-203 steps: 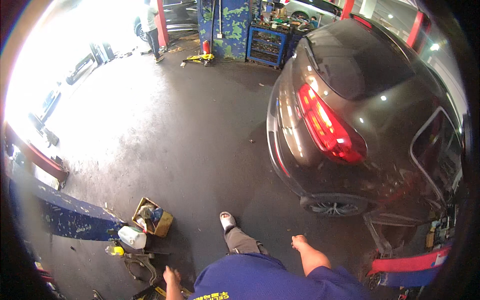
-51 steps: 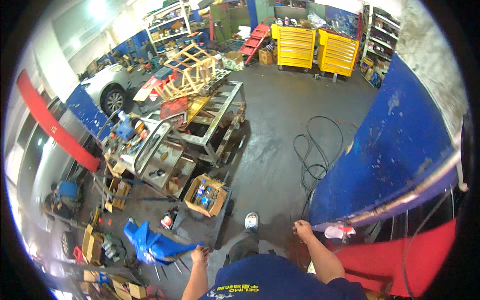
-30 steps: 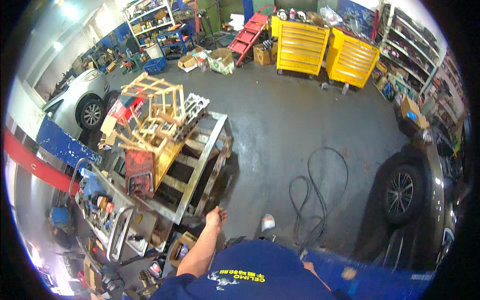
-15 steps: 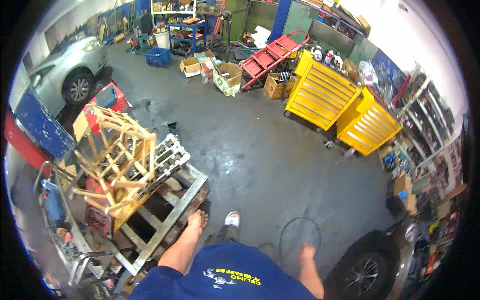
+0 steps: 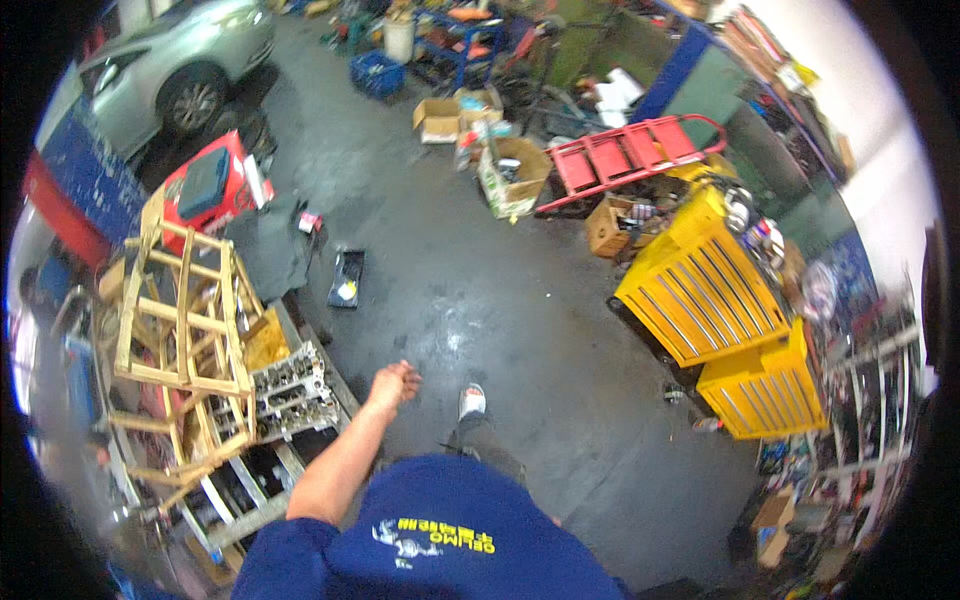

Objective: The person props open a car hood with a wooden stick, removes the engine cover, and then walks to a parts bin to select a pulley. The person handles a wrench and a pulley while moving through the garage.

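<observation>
My left hand hangs in front of me over the grey floor, fingers loosely bent and a little apart, with nothing visible in it. My right hand is out of view. Left of my forearm, a metal engine part, like a cylinder head, lies on a metal-framed stand. A light wooden lattice frame stands on the same stand and partly hides it. My left hand touches none of these. My white shoe shows just beyond my body.
A black tray lies on the floor ahead, near a red machine. Yellow drawer cabinets stand right, with a red ladder-like frame behind them. Cardboard boxes sit farther off. A silver car is parked far left.
My view has shifted forward and turned left. The stand slides left, and the black tray shows fully. My left hand has swung forward; my right hand and the wheel at lower right have left view.
</observation>
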Demonstrator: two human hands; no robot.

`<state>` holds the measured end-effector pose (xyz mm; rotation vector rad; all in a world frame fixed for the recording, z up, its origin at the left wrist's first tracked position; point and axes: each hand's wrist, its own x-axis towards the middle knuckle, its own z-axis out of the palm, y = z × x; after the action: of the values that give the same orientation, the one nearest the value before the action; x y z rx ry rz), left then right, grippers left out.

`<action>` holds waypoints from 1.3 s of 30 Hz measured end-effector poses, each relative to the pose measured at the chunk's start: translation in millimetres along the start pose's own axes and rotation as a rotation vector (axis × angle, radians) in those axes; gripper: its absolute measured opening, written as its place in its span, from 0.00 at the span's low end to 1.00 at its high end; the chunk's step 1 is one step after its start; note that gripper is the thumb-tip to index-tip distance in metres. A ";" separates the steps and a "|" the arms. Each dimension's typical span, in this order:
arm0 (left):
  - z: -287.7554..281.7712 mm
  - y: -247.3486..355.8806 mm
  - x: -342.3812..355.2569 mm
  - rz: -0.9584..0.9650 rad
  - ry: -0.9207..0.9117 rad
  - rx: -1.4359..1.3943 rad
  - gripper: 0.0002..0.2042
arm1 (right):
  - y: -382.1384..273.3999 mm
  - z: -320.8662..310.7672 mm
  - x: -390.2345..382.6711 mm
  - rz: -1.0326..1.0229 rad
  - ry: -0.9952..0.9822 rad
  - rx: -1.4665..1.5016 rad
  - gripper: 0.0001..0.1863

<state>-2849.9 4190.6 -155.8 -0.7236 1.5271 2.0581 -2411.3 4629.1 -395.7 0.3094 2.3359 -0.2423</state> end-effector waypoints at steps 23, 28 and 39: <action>-28.8 420.3 452.1 0.006 0.401 -0.387 0.16 | -293.1 -721.5 510.1 0.185 -0.165 0.864 0.12; -37.0 581.0 566.6 0.222 0.314 -0.270 0.15 | -324.4 -749.2 590.7 -0.273 -0.161 -0.223 0.16; -133.2 675.6 741.3 -0.132 0.597 -0.257 0.12 | -513.0 -943.3 976.7 -0.168 -0.120 0.320 0.20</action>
<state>-3826.1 3928.0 -196.8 -1.6053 1.4519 2.0606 -3859.8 4535.7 -390.1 0.2454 2.2020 -0.7012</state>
